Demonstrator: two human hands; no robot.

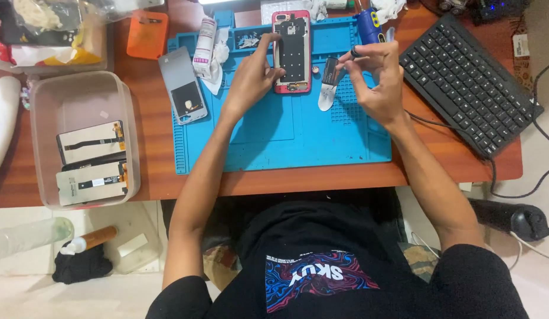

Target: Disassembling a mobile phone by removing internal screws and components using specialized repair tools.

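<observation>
I steady the opened red-framed phone with its bare black inner plate (291, 53) on the blue silicone repair mat (286, 136), my left hand (251, 74) in a loose grip with fingertips pressing its left edge. My right hand (375, 80) pinches a small dark strip with a white peel-off tab (329, 82) just beside the phone. I judge it best to hold the strip taut, keep its adhesive untouched, and align it squarely before pressing.

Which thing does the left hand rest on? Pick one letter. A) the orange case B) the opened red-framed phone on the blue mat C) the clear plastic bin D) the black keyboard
B: the left hand has its fingers on the side of the opened red-framed phone, which lies on the blue mat.
</observation>
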